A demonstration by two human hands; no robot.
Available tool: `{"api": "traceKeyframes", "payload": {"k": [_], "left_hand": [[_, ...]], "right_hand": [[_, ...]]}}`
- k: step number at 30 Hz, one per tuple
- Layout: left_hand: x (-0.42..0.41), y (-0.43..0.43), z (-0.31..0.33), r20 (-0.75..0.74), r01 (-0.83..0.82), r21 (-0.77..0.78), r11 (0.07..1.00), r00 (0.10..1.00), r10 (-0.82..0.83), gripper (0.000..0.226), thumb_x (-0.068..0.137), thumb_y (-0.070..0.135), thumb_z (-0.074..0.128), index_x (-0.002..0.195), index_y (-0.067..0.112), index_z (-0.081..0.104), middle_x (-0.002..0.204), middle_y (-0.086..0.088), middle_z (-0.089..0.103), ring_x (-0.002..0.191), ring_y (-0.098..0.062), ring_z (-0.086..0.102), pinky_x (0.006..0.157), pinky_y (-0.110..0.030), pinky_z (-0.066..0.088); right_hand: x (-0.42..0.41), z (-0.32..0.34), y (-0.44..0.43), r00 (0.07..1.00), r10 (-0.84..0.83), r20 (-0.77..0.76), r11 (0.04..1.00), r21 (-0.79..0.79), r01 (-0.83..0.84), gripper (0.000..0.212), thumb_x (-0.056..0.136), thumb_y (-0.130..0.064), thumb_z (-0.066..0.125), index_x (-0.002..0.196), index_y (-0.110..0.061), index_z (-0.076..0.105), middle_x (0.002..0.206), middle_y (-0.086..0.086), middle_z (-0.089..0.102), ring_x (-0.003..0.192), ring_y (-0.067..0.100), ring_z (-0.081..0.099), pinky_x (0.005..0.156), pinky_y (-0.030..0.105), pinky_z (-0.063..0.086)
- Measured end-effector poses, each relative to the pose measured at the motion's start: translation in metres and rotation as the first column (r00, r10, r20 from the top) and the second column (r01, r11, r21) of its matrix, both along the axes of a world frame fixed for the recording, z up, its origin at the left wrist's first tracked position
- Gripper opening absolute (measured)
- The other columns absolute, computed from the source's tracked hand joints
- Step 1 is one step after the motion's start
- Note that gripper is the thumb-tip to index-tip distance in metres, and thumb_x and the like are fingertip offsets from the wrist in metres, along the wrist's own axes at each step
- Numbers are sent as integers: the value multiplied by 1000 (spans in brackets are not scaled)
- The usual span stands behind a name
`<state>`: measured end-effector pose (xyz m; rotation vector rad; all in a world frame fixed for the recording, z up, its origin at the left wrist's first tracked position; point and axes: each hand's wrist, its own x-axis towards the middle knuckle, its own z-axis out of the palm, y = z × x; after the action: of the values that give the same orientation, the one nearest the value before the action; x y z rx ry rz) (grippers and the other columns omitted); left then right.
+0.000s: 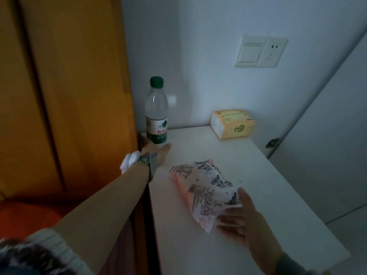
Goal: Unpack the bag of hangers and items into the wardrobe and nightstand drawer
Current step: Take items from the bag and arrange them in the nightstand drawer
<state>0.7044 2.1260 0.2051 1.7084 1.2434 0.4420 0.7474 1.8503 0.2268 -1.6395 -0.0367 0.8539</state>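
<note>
Wardrobe [65,92], orange-brown wood, fills the left of the view, its doors shut with one dark vertical seam; it stands hard against the white nightstand tabletop [258,195], which runs from the corner of the room toward the camera. Light is dim; pale walls [218,56] meet in the corner behind, and a white panel [327,145] with a small dark metal fitting stands at right. No drawer front is in view. One printed plastic bag [204,193], white with grey, blue and pink pattern, lies crumpled mid-tabletop; its contents cannot be made out. Right hand [244,221] rests at the bag's near end, fingers [228,212] partly spread and laid on the plastic, thumb on top; whether they pinch it cannot be told. Left hand [154,150] reaches to the far left edge, closed around grey and white cloth items [137,161], thumb extended, just in front of one clear water bottle [156,112] with green cap, upright. One yellow tissue pack [232,124] sits by the back wall. One switch-and-socket plate [261,51] on the wall above. Orange surface at lower left is cut off.
</note>
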Motion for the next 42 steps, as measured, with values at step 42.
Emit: {"api": "traceKeyframes", "payload": {"k": [42], "left_hand": [[-343,-182,62,281,29,-45,999,960,-15,23,83,17,67,106,20,63,103,5,67,89,-8,63,83,-29,51]], "right_hand": [[-218,40,-16,844,187,503,969,45,-242,29,88,-2,52,102,-27,59,100,2,66,96,20,65,89,35,53]]}}
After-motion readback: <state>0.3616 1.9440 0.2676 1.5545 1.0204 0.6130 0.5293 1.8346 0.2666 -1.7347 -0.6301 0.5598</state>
